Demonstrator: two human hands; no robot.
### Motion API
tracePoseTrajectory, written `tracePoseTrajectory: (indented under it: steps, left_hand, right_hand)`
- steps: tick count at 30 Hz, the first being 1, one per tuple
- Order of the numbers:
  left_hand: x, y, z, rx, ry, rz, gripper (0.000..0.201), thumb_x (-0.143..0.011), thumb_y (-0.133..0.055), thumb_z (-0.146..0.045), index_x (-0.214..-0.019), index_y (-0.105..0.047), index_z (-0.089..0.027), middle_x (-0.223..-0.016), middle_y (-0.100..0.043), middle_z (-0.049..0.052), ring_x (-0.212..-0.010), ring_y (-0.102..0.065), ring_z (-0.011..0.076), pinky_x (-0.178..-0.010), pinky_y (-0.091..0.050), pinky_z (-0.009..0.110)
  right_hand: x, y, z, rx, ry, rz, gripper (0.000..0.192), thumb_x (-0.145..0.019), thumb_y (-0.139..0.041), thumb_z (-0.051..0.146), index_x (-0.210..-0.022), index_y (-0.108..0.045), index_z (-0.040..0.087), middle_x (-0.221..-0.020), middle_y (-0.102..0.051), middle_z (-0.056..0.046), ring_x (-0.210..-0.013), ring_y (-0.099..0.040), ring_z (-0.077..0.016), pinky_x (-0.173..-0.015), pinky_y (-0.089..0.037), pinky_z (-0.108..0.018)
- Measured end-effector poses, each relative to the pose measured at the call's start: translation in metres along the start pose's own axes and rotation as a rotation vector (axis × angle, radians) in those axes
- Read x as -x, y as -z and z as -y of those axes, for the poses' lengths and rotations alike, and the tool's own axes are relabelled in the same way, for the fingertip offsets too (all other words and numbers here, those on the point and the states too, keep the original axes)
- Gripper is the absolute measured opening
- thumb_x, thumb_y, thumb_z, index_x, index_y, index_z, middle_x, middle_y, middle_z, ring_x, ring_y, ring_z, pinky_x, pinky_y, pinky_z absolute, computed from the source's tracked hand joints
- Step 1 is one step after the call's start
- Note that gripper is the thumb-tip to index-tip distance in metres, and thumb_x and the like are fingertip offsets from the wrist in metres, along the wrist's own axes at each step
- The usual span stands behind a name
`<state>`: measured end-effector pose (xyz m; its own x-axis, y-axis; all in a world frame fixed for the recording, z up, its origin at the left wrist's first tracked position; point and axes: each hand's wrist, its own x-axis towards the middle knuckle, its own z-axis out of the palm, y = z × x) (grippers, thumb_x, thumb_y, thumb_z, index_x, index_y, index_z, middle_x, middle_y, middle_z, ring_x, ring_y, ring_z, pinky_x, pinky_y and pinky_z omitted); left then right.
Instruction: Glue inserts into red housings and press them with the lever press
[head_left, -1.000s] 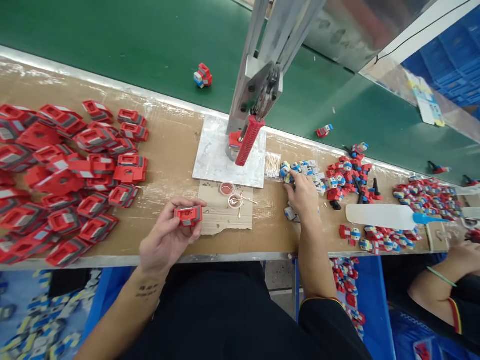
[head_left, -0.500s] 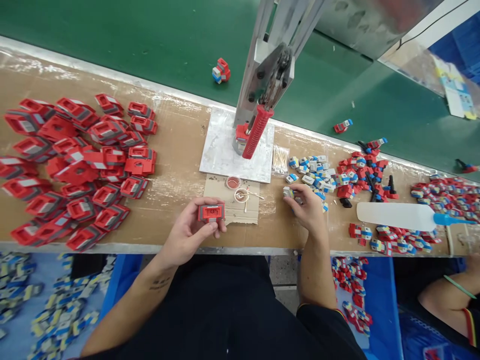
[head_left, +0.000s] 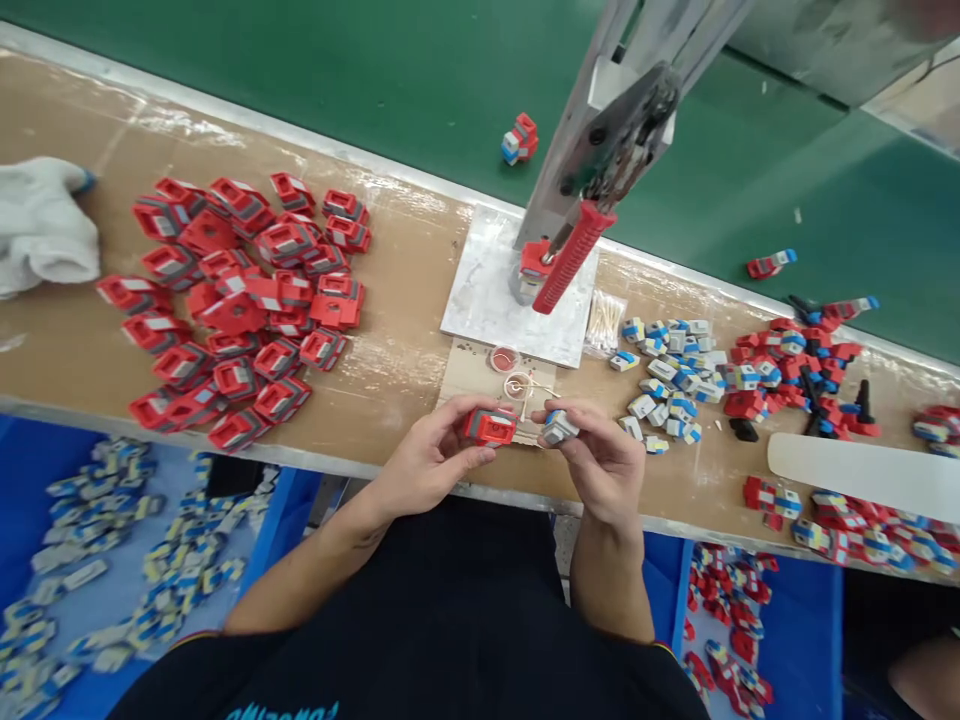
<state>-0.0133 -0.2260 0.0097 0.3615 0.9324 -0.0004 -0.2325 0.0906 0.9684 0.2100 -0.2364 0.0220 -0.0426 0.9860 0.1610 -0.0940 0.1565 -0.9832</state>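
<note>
My left hand grips a red plastic toy part with a hollow recess facing up. Close to its right, my right hand pinches a small grey-and-blue plastic piece between thumb and fingers. A small gap separates the two pieces. Just beyond them, a piece of cardboard carries a little dish of reddish stuff, a white ring-shaped lid and cotton swabs. Behind the cardboard stands a hand press with a red handle; a red part sits under it on the metal plate.
Red parts are heaped on the left, near a white glove. To the right lie grey-and-blue pieces, a bag of swabs, red assemblies and a white bottle. Blue bins stand below the table edge.
My right hand has brought a grey-and-blue piece from the pile leftward, beside the red part. My left hand still holds the red part. The view has swung left, showing the white glove.
</note>
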Motion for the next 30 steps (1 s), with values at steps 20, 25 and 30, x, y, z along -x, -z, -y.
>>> tracePoseTrajectory:
  steps: [20,25,30]
  left_hand:
    - [0.006,-0.022,0.026,-0.548,-0.577,-0.340,0.061,-0.089,-0.077,-0.008,-0.144,-0.054,-0.017,-0.153,-0.061,0.026,-0.140,-0.064,0.0341,-0.104,-0.065,0.037]
    - [0.007,-0.009,0.034,-0.387,-0.631,-0.176,0.064,-0.092,-0.082,-0.025,-0.149,-0.053,-0.020,-0.148,-0.066,0.024,-0.136,-0.067,0.0330,-0.103,-0.065,0.036]
    - [0.011,0.003,0.031,-0.206,-0.559,-0.061,0.064,-0.092,-0.082,-0.024,-0.150,-0.053,-0.024,-0.146,-0.069,0.021,-0.136,-0.067,0.0327,-0.108,-0.063,0.040]
  right_hand:
    - [0.005,-0.071,-0.012,0.174,-0.074,-0.294,0.043,-0.081,-0.085,0.062,-0.093,-0.071,0.023,-0.076,-0.065,0.002,-0.059,-0.052,-0.0116,-0.054,-0.045,-0.025]
    - [0.005,-0.066,-0.020,0.194,0.167,-0.230,0.041,-0.085,-0.083,0.060,-0.091,-0.064,0.024,-0.076,-0.060,0.003,-0.065,-0.056,-0.0139,-0.058,-0.048,-0.026]
    - [0.008,-0.057,-0.022,0.271,0.303,-0.061,0.038,-0.094,-0.070,0.062,-0.098,-0.064,0.024,-0.082,-0.062,-0.001,-0.069,-0.060,-0.0169,-0.060,-0.050,-0.030]
